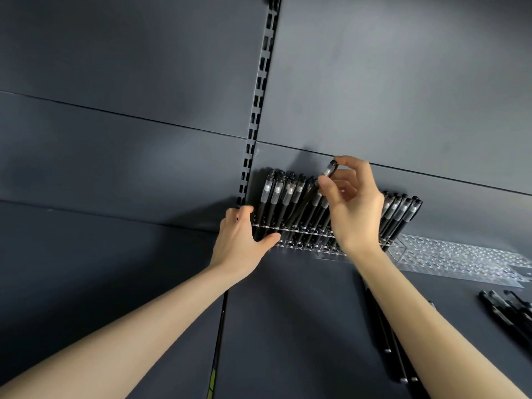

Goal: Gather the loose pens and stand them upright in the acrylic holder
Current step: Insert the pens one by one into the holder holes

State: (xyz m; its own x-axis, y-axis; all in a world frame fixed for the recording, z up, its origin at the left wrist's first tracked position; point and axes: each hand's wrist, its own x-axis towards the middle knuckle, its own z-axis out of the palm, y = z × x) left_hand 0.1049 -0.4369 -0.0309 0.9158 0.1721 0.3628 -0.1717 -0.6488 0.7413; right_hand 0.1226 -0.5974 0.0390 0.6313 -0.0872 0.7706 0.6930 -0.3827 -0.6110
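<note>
The acrylic holder (305, 240) stands against the dark back panel (403, 96), packed with upright black pens (277, 194). The right hand (354, 205) pinches one tilted pen (312, 194) by its capped end between thumb and fingertips, its lower end among the standing row. The left hand (241, 234) cups the holder's left end, fingers spread open against it. Beyond the right wrist lies an empty clear holder (449, 260); loose pens (509, 312) rest near the shelf's right edge, more (385, 335) under the forearm.
</note>
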